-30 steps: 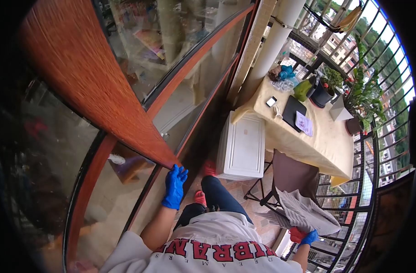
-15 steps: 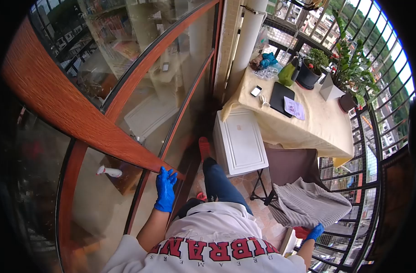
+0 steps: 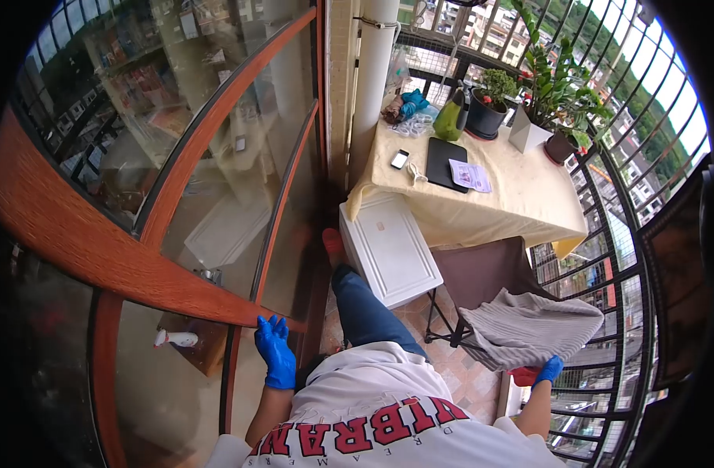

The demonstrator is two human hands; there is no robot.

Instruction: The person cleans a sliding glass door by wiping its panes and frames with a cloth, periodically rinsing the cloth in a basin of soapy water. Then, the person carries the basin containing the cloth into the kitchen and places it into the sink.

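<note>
My left hand (image 3: 275, 355), in a blue glove, is at the lower edge of the reddish wooden frame (image 3: 123, 249) of a glass door. Its fingers point up, slightly bent and a little apart, and nothing shows in them. On the far right, my right hand (image 3: 548, 370), gloved in blue too, is closed around a red thing (image 3: 522, 377), perhaps a cloth, that is mostly hidden. Just above it, a grey ribbed cloth (image 3: 529, 327) hangs over a brown folding chair (image 3: 486, 269).
A white lidded box (image 3: 392, 249) stands beside a table with a yellowish cloth (image 3: 521, 195). On it are a phone (image 3: 400, 159), a black flat object (image 3: 443, 168), a green watering can (image 3: 452, 117) and potted plants. Window bars line the right. A spray bottle (image 3: 176, 338) shows behind the glass.
The view has turned right, so the table and box appear farther left. My left hand has moved down and left in view, staying by the wooden frame. My right hand still holds the red thing.
</note>
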